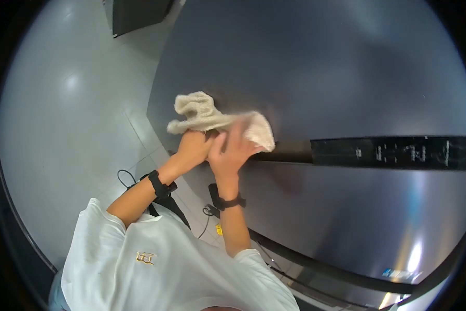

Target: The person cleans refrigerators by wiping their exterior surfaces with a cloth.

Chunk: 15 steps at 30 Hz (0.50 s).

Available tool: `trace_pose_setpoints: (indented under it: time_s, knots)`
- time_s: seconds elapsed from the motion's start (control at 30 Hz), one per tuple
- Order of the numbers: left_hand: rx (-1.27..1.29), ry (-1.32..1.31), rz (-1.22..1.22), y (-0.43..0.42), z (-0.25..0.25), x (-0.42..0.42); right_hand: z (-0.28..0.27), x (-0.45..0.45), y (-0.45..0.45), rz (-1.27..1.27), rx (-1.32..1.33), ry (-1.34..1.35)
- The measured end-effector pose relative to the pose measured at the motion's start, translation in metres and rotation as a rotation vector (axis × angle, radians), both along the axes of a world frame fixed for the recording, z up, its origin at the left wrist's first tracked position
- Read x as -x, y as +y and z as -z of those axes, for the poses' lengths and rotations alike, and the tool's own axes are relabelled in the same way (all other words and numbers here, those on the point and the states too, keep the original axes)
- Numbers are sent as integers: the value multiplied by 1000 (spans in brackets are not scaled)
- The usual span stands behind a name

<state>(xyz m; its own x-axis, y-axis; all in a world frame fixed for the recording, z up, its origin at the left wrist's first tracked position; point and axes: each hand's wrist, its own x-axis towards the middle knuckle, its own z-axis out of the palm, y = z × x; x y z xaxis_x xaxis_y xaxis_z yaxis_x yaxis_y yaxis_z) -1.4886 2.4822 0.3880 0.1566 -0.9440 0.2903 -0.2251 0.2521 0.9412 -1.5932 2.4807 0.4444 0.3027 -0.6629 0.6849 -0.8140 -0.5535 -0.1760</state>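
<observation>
Item, far left: floor [72, 119], pale grey and glossy, with tile joints showing. Item: dark box-shaped unit [137, 15], standing on it at the top of my view. Item: white shirt [176, 269], bearing a gold-coloured emblem [145, 258] whose lettering I could not make out. Item: left hand [194, 147], black watch [162, 185] at the wrist; I saw its fingers curled closed on the lower edge of the cloth. Item: cloth [202, 116], cream, fluffy and bunched, lying on the upper dark panel [305, 67] near its left edge, its right end spread out under the other hand. Item: yellow object [219, 229], small, on the floor between the forearms. Item: right hand [233, 153], dark band [230, 202] at the wrist, fingers extended over the cloth and touching it; they were blurred, and I could not tell whether they gripped. Item: black strip [388, 153], right of the cloth, between the upper panel and the lower dark panel [336, 207], carrying pale marks I could not read. Item, lower right: blue-and-white label [401, 273], on the lower panel, too blurred to read.
</observation>
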Motion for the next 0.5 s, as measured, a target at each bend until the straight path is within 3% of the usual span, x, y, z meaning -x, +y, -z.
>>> trace_pose_setpoints:
  time_s: [0.03, 0.1, 0.2, 0.33, 0.43, 0.5]
  knots:
    - [-61, 54, 11, 2, 5, 0, -7, -8, -2, 3, 22, -35]
    - [-14, -225, 126, -14, -4, -17, -43, -34, -10, 1, 102, -73]
    - [104, -483, 104, -45, -12, -45, -72, -48, -26, 26, 162, 148]
    - [117, -446, -139, -45, -4, -66, -34, -58, -33, -14, 31, 214]
    - [-120, -232, 33, -46, 62, -69, -1, -50, -25, -35, 19, 202]
    - [16, -297, 8, -55, 83, -88, 11, -44, -15, -17, -14, 192]
